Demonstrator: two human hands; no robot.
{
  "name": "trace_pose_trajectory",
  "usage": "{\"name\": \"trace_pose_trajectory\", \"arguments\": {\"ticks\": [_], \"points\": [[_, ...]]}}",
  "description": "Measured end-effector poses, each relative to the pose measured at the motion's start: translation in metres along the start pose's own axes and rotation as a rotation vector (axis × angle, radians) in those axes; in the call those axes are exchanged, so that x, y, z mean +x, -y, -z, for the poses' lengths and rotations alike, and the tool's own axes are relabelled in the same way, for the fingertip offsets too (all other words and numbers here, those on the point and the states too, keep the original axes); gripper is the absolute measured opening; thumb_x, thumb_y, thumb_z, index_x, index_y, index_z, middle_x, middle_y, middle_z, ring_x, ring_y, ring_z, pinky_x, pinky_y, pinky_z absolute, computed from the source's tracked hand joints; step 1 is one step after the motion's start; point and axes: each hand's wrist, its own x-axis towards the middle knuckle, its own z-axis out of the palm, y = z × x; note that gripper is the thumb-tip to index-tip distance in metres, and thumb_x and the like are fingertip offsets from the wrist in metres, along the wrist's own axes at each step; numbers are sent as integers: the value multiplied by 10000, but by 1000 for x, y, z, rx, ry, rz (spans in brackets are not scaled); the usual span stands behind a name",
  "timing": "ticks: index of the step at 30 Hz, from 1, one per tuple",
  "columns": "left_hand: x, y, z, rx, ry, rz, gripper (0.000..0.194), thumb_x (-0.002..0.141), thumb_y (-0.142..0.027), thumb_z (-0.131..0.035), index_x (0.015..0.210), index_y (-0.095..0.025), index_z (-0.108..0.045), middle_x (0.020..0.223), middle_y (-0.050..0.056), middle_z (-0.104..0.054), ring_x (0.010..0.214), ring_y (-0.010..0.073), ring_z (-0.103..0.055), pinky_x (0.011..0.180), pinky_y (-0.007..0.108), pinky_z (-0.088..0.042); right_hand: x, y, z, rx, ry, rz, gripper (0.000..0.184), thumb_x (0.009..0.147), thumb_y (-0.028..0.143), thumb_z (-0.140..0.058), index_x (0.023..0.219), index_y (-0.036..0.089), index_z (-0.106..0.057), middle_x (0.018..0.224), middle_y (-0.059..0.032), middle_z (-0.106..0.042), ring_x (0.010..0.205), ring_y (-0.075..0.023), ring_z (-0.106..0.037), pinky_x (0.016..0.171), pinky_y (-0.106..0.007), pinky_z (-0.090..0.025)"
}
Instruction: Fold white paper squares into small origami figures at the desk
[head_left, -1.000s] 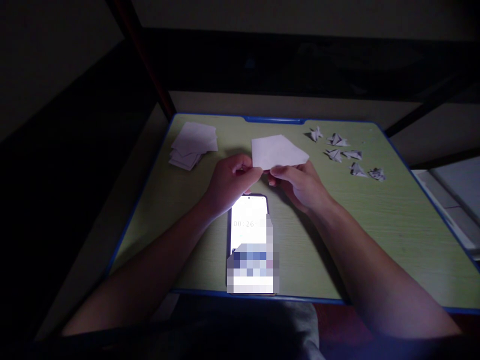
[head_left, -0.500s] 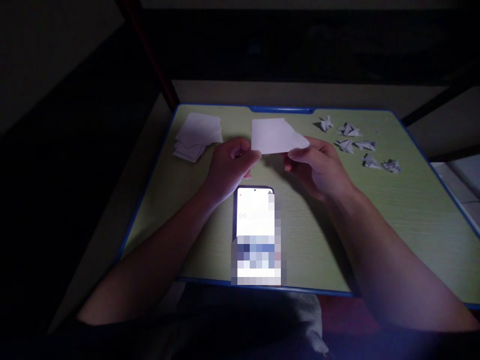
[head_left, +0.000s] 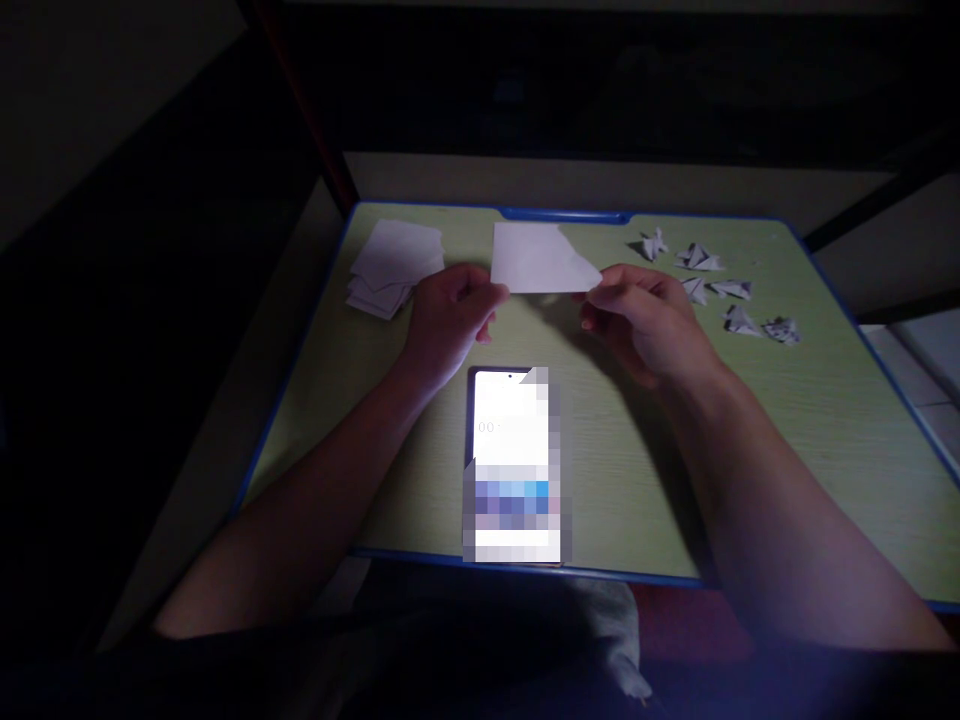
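A white sheet of paper (head_left: 536, 258) is held above the green table (head_left: 787, 420), one corner folded or cut at a slant. My left hand (head_left: 446, 320) pinches its lower left corner. My right hand (head_left: 645, 315) pinches its lower right edge. Both hands are closed on the sheet. A lit phone (head_left: 512, 460) lies flat on the table just below the hands, near the front edge.
A loose stack of white paper sheets (head_left: 390, 265) lies at the table's back left. Several small folded paper figures (head_left: 712, 285) lie scattered at the back right. The table has a blue rim. Dark surroundings and a red post stand behind.
Both hands have lifted the sheet farther from me and moved apart along its lower edge. My right hand has slid from under the sheet to its right corner.
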Motion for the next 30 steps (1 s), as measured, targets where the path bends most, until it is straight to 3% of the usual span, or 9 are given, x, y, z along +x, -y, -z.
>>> {"name": "trace_pose_trajectory", "arguments": {"ticks": [9,13,16,21,30], "points": [[6,3,4,-59,-102,20,264,798,-151,-638,560,-174,-525,508,-62,-524,355,22,-383,366,186,-346,5,5,13,36,-118,57,113,670,232,-737,590,216,-658,660,9,-617,515,-73,-493,470,-217,-395],[0,0,-3,-7,-3,24,249,806,-194,-664,582,-158,-562,526,-56,-567,377,17,-417,387,165,-353,-4,0,-4,-6,27,5,173,656,357,-831,718,220,-744,637,18,-615,511,-73,-493,479,-229,-393],[-8,-4,-9,38,94,28,221,796,-184,-671,597,-147,-583,507,-57,-568,403,23,-466,407,146,-371,-12,-2,-16,-68,134,83,217,668,401,-843,647,225,-717,571,23,-592,509,-86,-479,478,-251,-364],[-14,-5,-13,84,129,35,224,801,-175,-662,597,-141,-577,507,-54,-560,451,32,-513,418,127,-390,-16,-4,-18,-157,104,133,298,716,416,-825,557,221,-663,520,15,-572,481,-90,-449,458,-271,-317],[-14,-6,-12,96,130,31,251,810,-182,-658,584,-143,-557,495,-58,-537,428,20,-473,434,124,-387,-15,-3,-19,34,88,93,213,665,315,-861,590,226,-682,548,22,-606,508,-95,-488,491,-272,-355]]}}
